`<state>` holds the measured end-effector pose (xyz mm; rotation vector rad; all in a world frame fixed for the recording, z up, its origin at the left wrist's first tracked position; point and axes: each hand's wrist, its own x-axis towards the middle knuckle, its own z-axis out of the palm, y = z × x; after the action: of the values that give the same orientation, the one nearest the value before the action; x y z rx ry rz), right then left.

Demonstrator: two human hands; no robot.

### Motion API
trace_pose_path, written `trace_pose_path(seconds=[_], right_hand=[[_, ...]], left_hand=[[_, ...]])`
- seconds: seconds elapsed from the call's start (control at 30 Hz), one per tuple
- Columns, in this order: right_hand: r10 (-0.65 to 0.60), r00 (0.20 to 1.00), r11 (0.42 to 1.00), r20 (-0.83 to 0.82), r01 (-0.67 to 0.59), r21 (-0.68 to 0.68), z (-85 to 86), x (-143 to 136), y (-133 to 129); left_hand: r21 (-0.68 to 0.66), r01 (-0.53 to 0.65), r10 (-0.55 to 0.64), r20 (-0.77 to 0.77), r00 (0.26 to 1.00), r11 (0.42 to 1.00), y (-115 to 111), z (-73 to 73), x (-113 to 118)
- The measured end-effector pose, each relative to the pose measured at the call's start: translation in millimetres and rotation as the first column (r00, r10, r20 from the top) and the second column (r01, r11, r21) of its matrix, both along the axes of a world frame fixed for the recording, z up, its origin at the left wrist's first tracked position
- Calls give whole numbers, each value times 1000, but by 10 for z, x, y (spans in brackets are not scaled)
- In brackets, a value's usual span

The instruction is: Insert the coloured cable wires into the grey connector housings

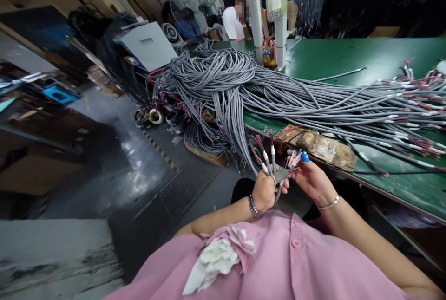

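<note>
My left hand (265, 190) is closed around several grey cables (272, 155), whose white-banded ends point up and fan into thin coloured wires (259, 142). A worn grey cover (279, 176) wraps its thumb, which presses over a cable. Close on its right, my right hand (311, 181) pinches at thin red and green wires (294, 170) coming from the left hand's grip. A blue cover (305, 156) sits on one of its fingertips. Beside that fingertip is a small pale pinkish piece (294, 157), too small to make out.
A large heap of grey cables (212, 70) lies along the green table (348, 54) and hangs over its edge. A tape-covered wooden block (317, 146) lies near that edge. A white post (254, 12) stands behind, and a person in white (230, 23) sits farther back.
</note>
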<state>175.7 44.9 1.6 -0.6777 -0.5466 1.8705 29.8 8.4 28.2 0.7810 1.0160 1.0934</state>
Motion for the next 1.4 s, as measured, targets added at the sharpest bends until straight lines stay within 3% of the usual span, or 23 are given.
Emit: trace_pose_path(seconds=[0.33, 0.57, 0.8, 1.1, 1.4], right_hand=[[-26, 997, 1000, -68, 26, -4, -90, -49, 10], [-39, 995, 998, -94, 35, -43, -65, -40, -33], [18, 1000, 999, -7, -18, -33, 15, -25, -20], [-13, 999, 1000, 40, 13, 11, -5, -29, -34], [-42, 998, 999, -56, 40, -28, -14, -53, -20]], left_hand=[[-23, 16, -17, -50, 999, 1000, -23, -78, -8], [-20, 24, -25, -33, 999, 999, -106, -41, -62], [19, 13, -13, -23, 1000, 1000, -177, -13, -148], [14, -62, 62, 17, 998, 998, -88, 66, -28], [-7, -75, 75, 16, 997, 997, -21, -31, -9]])
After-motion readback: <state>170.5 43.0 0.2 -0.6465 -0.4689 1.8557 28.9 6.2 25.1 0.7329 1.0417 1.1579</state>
